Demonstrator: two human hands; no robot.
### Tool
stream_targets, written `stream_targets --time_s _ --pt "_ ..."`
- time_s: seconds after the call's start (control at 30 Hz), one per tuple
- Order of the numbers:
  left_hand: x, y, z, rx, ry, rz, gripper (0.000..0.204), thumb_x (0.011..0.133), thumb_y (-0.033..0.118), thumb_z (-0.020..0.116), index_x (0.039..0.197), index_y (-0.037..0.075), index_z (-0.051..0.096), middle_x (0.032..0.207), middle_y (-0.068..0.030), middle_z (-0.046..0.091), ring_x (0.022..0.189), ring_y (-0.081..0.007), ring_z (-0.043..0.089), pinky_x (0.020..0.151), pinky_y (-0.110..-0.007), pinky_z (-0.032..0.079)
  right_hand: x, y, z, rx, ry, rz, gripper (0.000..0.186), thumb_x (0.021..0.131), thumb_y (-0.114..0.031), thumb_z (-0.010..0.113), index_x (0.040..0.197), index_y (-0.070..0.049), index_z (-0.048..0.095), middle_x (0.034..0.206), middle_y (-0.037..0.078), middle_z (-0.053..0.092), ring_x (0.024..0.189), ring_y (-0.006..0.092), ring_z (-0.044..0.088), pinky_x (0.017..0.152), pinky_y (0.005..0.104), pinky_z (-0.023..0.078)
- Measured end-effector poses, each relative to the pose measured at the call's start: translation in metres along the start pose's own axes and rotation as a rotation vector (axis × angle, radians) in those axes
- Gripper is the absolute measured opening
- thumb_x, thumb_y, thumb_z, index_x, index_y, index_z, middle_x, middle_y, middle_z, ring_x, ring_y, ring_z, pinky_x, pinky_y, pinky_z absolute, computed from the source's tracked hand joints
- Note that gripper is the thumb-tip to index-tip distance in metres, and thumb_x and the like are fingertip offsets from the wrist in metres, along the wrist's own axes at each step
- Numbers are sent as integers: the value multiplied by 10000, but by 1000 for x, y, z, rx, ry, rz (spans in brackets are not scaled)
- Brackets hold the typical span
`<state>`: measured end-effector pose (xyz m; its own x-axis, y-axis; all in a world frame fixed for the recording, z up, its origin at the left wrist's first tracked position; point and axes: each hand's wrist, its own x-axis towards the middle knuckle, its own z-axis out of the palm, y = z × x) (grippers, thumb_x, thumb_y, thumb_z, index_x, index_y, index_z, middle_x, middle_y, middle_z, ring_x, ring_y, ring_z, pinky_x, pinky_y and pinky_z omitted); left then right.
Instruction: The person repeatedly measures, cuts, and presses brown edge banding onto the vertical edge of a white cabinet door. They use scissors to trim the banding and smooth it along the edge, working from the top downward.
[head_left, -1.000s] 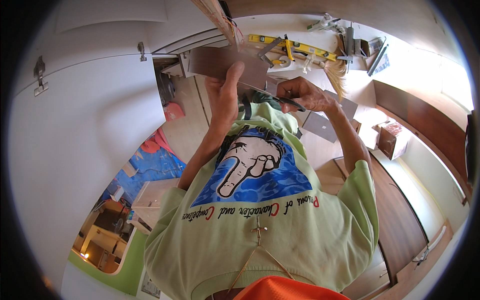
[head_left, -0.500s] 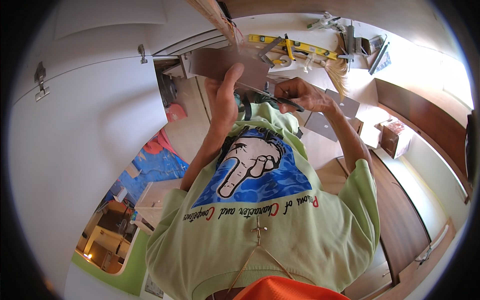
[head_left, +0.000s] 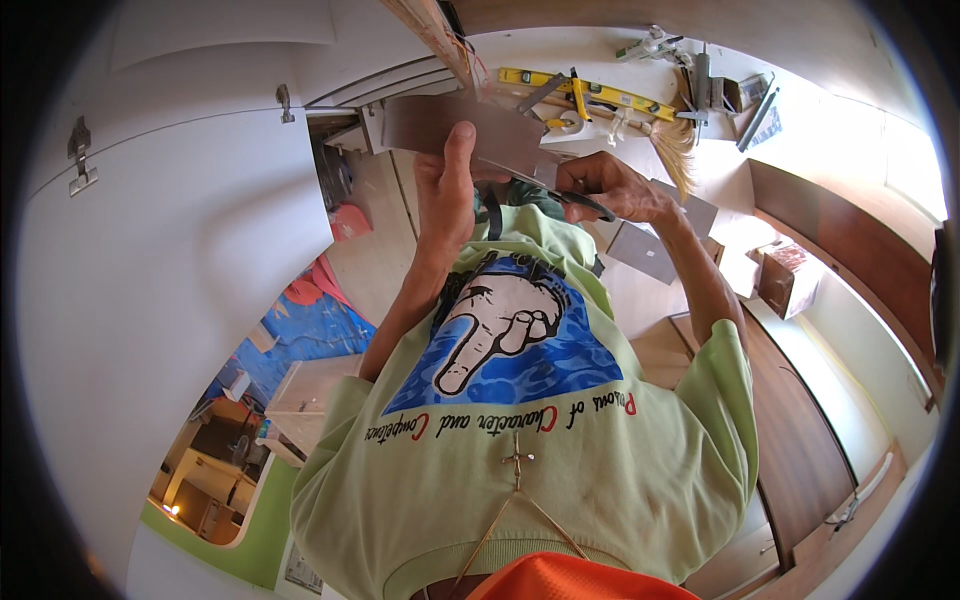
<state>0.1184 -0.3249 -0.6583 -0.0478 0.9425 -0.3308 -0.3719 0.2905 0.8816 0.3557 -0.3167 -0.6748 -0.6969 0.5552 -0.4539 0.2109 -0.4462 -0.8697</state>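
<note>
A thin brown sheet (head_left: 505, 135), smooth and stiff-looking, is held up in front of my chest. My left hand (head_left: 447, 190) grips its near edge, thumb on top and fingers underneath. In my right hand (head_left: 618, 188) is a pair of scissors (head_left: 588, 204), with fingers wrapped round the dark handles. The scissor blades point left, along the sheet's near right edge. Whether they are parted, and how far they reach into the sheet, I cannot make out.
Beyond my hands lie a yellow spirit level (head_left: 640, 102), a broom (head_left: 672, 150) and several tools on a white surface. A white cabinet door (head_left: 170, 300) fills the left side. Grey panels (head_left: 645, 250) lie right of my legs, near a cardboard box (head_left: 790, 278).
My right hand and the scissors have shifted slightly to the right. The left thumb and the sheet have moved only a little.
</note>
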Motion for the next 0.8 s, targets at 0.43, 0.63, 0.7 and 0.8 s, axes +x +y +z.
stream_targets --time_s 0.43,0.63,0.7,0.8 --pt "-6 1 -3 43 -13 11 310 995 295 598 1195 59 591 1016 -73 688 789 -182 715 554 -307 573 -1 -1 3 -33 -31 55 388 802 -338 843 941 -4 706 686 -41 553 648 63 438 575 303 363" --pt "-9 -2 -5 61 -5 21 292 997 297 591 1170 61 599 999 -71 691 783 -182 715 564 -306 573 0 4 5 19 -49 7 399 812 -337 836 1002 -6 720 696 -38 570 651 61 442 573 303 365" --pt "-9 -2 -5 69 -3 24 287 998 295 589 1163 60 602 992 -70 692 779 -181 715 568 -306 574 0 5 6 31 -49 2 415 816 -339 834 1042 -7 727 706 -36 583 654 59 447 572 299 369" --pt "-10 -2 -6 80 -10 26 285 1000 293 585 1159 57 603 983 -73 693 778 -180 714 571 -305 574 -1 4 7 -17 -36 -30 455 821 -352 832 1095 -5 725 727 -28 609 659 58 453 569 290 374"
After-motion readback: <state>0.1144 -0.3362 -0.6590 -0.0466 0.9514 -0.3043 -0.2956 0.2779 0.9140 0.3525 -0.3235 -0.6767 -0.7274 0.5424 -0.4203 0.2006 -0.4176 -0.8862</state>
